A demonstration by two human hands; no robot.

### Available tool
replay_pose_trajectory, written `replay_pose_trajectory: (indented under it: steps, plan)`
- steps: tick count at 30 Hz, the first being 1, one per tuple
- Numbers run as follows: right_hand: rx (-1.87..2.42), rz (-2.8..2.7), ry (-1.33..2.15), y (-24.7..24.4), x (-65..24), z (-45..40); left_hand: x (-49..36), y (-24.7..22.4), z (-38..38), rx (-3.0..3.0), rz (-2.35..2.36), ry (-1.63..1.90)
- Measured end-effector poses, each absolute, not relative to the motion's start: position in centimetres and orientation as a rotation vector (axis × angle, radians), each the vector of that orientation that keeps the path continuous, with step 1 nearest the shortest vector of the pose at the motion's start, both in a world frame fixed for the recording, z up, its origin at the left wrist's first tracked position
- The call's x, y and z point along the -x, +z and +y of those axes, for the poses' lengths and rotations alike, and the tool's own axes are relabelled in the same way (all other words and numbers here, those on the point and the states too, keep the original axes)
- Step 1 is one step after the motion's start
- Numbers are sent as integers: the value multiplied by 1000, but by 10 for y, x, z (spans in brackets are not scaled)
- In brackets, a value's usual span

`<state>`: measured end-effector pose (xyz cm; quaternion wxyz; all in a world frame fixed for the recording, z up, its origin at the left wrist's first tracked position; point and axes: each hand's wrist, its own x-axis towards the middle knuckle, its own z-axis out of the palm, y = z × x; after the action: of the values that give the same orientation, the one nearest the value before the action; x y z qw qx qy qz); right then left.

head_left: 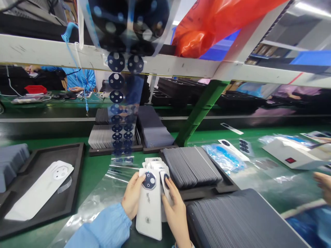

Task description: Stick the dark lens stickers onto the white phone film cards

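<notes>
Pinching a white panel (148,220) at its dark-disc end, the left hand (132,196) is holding it lengthwise, fore-and-aft; the right hand (176,208) is gripping a second panel (167,193) just rightward.

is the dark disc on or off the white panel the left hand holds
On: the dark disc lies against the white panel, near its top end.

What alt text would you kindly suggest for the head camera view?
A person's left hand holds a white rectangular panel with a dark octagonal patch; the right hand touches another white panel beside it. Around them, a green worktop carries black trays of tightly packed grey sheets.
</notes>
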<state>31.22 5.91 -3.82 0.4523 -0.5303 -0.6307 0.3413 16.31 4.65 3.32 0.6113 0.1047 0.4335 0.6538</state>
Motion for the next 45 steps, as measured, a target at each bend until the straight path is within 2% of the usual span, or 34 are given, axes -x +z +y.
replay_pose_trajectory:
  steps: [36,45]
  plan:
    - [1363,-1564,832,-31,-314,53,-171,22,46,-273,1084,1509]
    - [1348,-1734,517,-21,-305,36,-184,8,54,-657,1354,1490]
